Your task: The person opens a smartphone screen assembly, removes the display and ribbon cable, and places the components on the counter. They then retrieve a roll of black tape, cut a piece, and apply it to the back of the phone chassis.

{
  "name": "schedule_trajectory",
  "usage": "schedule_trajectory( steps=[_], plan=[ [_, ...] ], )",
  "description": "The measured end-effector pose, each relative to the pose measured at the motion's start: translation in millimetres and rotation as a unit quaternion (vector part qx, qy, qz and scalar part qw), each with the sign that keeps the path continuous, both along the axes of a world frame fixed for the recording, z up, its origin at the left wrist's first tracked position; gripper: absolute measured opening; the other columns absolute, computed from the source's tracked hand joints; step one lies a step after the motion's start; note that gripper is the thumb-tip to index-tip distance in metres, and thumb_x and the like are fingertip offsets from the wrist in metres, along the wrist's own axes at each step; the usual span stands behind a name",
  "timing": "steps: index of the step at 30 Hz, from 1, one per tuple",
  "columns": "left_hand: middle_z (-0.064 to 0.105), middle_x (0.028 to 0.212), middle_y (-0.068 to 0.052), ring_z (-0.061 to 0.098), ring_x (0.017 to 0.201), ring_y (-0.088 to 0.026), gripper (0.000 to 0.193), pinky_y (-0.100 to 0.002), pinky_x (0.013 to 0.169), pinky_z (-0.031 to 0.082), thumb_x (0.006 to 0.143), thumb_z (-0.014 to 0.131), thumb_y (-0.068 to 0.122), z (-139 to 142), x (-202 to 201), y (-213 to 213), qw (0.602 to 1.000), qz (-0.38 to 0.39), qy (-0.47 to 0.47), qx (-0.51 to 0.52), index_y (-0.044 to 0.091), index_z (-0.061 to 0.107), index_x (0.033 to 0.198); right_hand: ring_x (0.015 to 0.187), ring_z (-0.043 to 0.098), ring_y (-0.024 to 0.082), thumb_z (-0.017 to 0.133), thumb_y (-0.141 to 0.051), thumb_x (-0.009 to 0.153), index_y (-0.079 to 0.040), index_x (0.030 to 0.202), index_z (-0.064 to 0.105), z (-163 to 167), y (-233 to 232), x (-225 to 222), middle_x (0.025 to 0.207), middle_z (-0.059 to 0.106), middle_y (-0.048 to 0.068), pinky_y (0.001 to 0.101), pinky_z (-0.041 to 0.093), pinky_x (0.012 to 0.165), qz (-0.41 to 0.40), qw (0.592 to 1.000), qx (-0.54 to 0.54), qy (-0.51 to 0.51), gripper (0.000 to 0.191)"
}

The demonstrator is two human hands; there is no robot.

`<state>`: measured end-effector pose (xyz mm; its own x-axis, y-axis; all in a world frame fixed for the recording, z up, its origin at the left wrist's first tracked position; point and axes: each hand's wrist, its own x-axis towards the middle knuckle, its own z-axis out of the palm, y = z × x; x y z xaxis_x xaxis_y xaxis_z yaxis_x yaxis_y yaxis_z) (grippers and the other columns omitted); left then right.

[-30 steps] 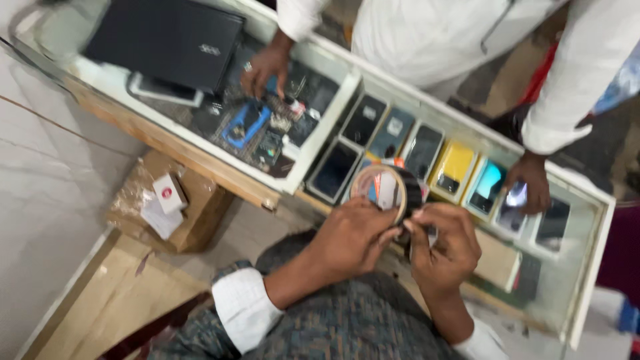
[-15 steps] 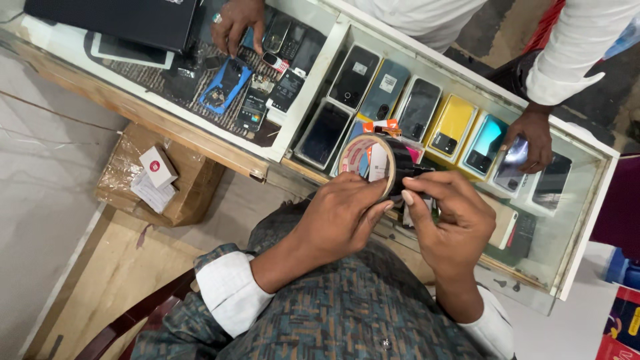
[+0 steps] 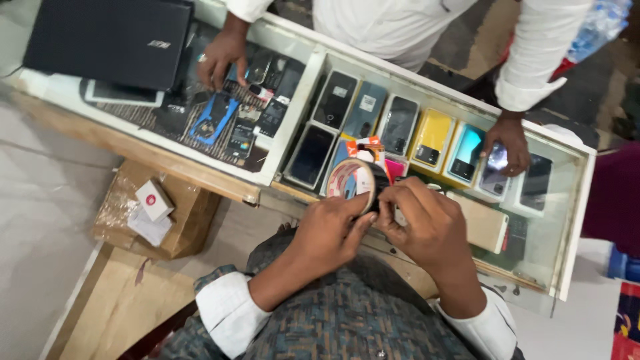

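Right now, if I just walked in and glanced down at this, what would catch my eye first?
Probably the roll of tape in the middle, held between the person's left hand and right hand just above the glass counter. Under the glass lie rows of phones, the yellow phone standing out brightest. Across the counter, a person in a white shirt rests both hands on the glass, and a closed black laptop sits at the far left.

The right hand covers the far side of the tape roll, so what its fingers pinch there cannot be told. Across the glass counter from the roll, the other person in the white shirt is cut off by the top edge. The laptop on that counter runs past the top edge too.
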<state>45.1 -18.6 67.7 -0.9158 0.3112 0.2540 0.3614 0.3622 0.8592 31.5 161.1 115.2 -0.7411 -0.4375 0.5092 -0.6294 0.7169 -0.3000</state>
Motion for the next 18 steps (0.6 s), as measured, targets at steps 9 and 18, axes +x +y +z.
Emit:
schedule_trajectory(
  steps=[9, 18],
  plan=[
    [0.065, 0.069, -0.015, 0.061, 0.053, -0.020, 0.016, -0.033, 0.052, 0.047, 0.098, 0.067, 0.018, -4, 1, 10, 0.982, -0.009, -0.162, 0.101, 0.004, 0.069, 0.105, 0.077, 0.069, 0.013, 0.069, -0.002, 0.091, -0.001, 0.100, 0.062, -28, 27, -7, 0.092, 0.060, 0.006, 0.0274, 0.058, 0.066, 0.049, 0.932, -0.197, -0.300, 0.012],
    [0.070, 0.071, -0.006, 0.053, 0.062, -0.002, 0.019, -0.027, 0.053, 0.045, 0.092, 0.070, 0.009, 1, 7, 19, 0.967, -0.046, -0.204, 0.147, 0.001, 0.071, 0.109, 0.081, 0.064, 0.019, 0.076, -0.006, 0.088, 0.000, 0.093, 0.064, -30, 43, -7, 0.090, 0.062, 0.008, 0.0308, 0.051, 0.073, 0.062, 0.952, -0.179, -0.240, 0.015]
  ],
)
